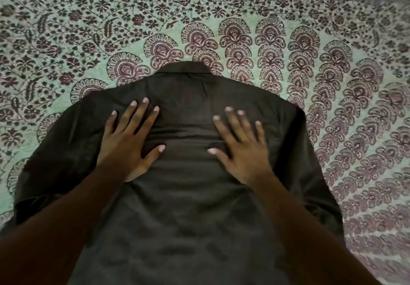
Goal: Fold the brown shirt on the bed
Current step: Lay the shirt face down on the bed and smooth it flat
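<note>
Head view: pressing left hand (128, 142) and right hand (239, 149), fingers spread flat, side by side on the brown shirt (188, 207), lying lengthwise on the bed (332, 40), collar (184, 68) pointing to twelve o'clock.

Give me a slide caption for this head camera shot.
Both hands, left and right, press flat on the brown shirt spread collar-away on the patterned bedspread.

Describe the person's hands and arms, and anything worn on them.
The left hand and right hand are bare: no gloves, rings or bracelets. Both forearms are uncovered to the frame's edge, no sleeve or watch in view. Nails are short.
</note>
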